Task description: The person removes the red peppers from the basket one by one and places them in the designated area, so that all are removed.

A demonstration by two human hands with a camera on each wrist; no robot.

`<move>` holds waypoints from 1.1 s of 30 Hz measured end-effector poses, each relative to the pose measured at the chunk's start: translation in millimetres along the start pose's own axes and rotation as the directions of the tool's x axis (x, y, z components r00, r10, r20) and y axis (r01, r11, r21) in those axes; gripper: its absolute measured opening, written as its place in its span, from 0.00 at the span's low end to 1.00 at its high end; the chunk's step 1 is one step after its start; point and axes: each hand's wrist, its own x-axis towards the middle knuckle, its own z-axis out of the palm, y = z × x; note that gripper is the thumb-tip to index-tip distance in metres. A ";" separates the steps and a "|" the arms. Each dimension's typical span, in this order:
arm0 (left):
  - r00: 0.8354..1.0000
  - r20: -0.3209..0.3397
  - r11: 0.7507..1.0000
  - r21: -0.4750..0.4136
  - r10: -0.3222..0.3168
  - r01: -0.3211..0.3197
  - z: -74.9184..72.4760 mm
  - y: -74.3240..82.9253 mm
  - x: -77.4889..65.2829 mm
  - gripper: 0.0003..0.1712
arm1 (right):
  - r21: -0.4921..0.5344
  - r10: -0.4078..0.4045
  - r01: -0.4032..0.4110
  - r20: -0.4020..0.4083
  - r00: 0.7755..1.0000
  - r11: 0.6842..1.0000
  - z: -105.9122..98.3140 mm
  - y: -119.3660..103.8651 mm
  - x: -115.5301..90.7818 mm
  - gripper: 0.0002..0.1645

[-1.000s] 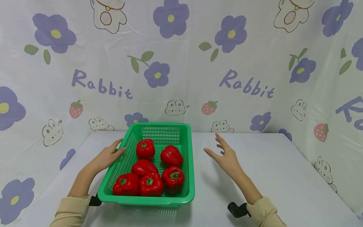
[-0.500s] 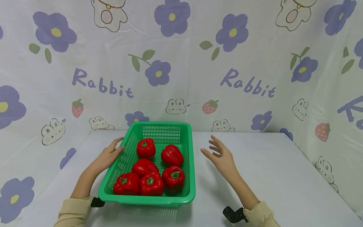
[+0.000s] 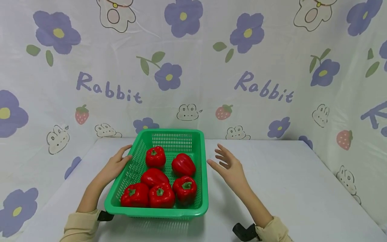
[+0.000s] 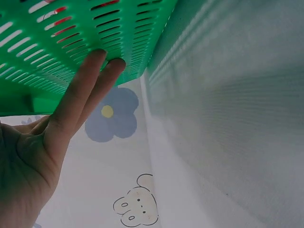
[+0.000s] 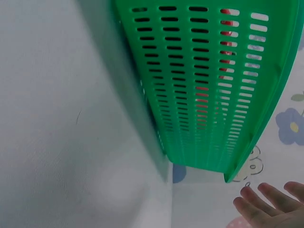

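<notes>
- Green basket (image 3: pixel 155 211): stands on the white table (image 3: pixel 281 181), between the two hands, short side toward the wearer.
- Contents: six red peppers (image 3: pixel 161 196). Three form the near row; one lies on its side just behind them; two sit farther back, left and right. Green stems show on four.
- Left hand (image 3: pixel 114 165): at the basket's left side. Two fingers extend nearly straight against the slotted outer wall; the thumb lies at the rim. Firmness of hold cannot be told.
- Right hand (image 3: pixel 231 169): fingers spread and slightly bent, holding nothing. Thumb tip is just beside the right rim; the hand is apart from the basket.
- Sleeves (image 3: pixel 80 225): beige, with a black device (image 3: pixel 245 232) at each wrist.
- Backdrop (image 3: pixel 208 20): white, printed with purple flowers, rabbits and strawberries.
</notes>
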 end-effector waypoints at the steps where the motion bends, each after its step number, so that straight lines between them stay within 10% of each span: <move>1: 1.000 0.000 1.000 0.001 0.001 -0.001 -0.1 0.1 -0.3 0.33 | 0.002 -0.001 0.001 0.002 1.000 1.000 1.2 -1.0 -0.8 0.43; 33: 1.000 0.012 1.000 -0.003 -0.012 0.012 -0.2 -0.4 -0.7 0.33 | 0.134 -0.089 0.067 0.163 0.983 0.989 40.3 -51.2 -20.1 0.43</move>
